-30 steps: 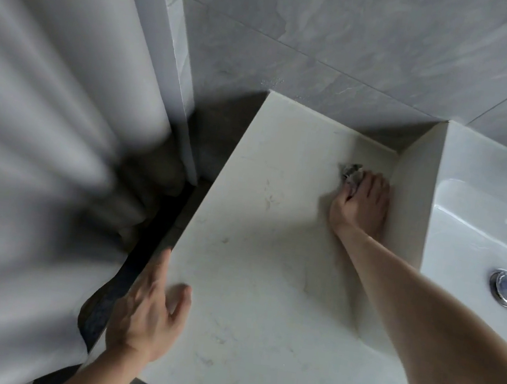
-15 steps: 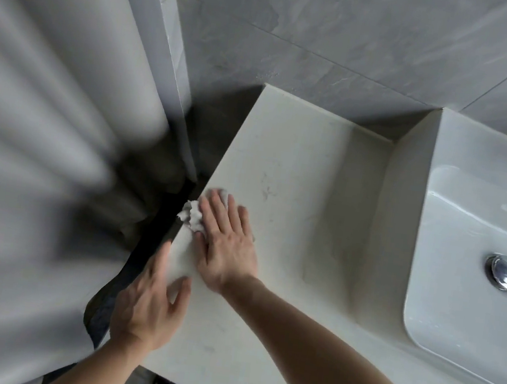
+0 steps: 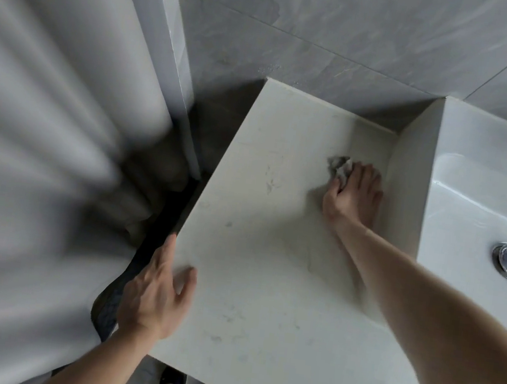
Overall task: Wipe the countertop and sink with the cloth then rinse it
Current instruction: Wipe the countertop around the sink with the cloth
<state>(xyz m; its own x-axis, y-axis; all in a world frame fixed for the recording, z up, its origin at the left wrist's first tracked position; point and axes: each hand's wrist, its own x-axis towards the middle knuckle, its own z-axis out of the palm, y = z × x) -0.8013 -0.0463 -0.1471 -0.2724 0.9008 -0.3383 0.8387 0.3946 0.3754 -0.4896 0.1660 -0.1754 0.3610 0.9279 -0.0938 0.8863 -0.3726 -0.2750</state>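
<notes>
While right hand [image 3: 353,193] presses cloth [image 3: 340,168], left hand [image 3: 155,291] open on countertop [image 3: 265,290]

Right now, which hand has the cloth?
The right hand, over by the sink wall, presses the crumpled cloth onto the countertop. The left hand only rests on its left edge.

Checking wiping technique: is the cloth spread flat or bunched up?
Bunched up. The cloth shows as a crumpled wad poking out past the right hand, which presses it on the countertop.
</notes>
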